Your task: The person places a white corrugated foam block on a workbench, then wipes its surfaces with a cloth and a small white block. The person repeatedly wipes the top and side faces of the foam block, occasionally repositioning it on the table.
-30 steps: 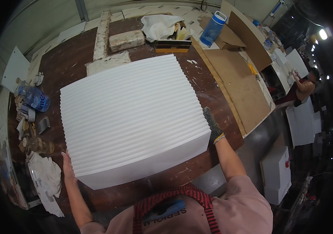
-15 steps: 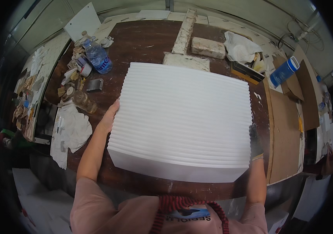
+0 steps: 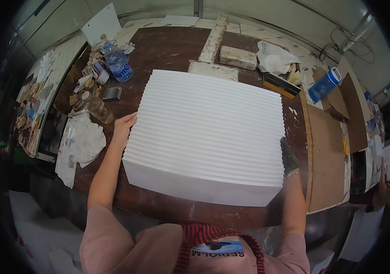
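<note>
A large white box-like piece [image 3: 206, 132] with a ribbed top and a smooth front face is in front of me over the brown worktable. My bare left hand [image 3: 124, 127] grips its left side, the fingers bent at the ribbed edge. On the opposite side my right hand [image 3: 289, 156], in a dark glove, presses against the right edge, its fingers partly hidden. The underside of the piece is out of sight.
At the left stand a clear water bottle [image 3: 118, 64], a jar of brownish liquid [image 3: 98, 108] and white cloths [image 3: 83, 144]. Behind are a plaster-smeared block [image 3: 238, 58] and a black-and-yellow box [image 3: 280, 86]. A blue bottle [image 3: 325, 86] stands near cardboard at the right.
The white piece and both hands sit slightly farther left in the picture, as the view has shifted. More of my left hand's fingers shows at the edge. Both hands stay on the piece.
</note>
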Action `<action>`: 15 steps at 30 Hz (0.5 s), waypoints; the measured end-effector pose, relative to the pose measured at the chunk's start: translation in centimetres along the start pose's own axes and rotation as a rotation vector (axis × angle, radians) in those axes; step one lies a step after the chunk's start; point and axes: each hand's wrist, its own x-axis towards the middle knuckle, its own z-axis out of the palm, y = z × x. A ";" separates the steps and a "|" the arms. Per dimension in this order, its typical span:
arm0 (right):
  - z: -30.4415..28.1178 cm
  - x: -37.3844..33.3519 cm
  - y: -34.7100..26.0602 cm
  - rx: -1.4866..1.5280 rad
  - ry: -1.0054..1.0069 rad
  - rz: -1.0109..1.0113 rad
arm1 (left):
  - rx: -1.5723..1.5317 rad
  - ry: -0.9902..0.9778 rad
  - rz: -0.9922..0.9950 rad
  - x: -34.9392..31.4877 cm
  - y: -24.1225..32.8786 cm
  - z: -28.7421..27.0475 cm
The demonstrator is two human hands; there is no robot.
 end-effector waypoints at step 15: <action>11.5 -14.6 -11.3 -0.637 0.046 -0.758 | 0.309 0.344 0.353 -1.3 -3.1 -9.9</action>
